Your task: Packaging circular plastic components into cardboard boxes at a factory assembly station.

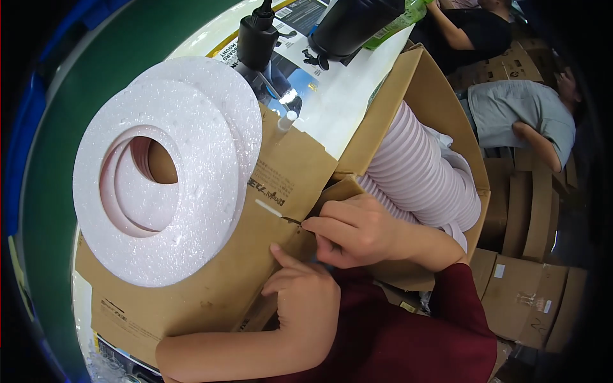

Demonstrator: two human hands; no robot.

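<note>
My right hand [357,231] is closed in a pinch over the near edge of a flat cardboard sheet [211,305]. At its fingertips shows a thin dark piece [292,221], in line with a narrow white strip [268,207] on the cardboard; I cannot tell whether they are joined. My left hand [303,290] rests by the same edge, its index finger stretched out toward the strip and its other fingers loosely bent. It holds nothing that I can see. Left of both hands, two overlapping stacks of white foam rings [201,220] lie on the cardboard.
An open cardboard box [421,70] at right holds rows of white rings [418,172]. Farther back stand a black squeeze bottle [257,41], a small white-capped container [287,121], a large black container [354,29] and a green bottle [402,22]. Two people and stacked cartons [523,297] are at right.
</note>
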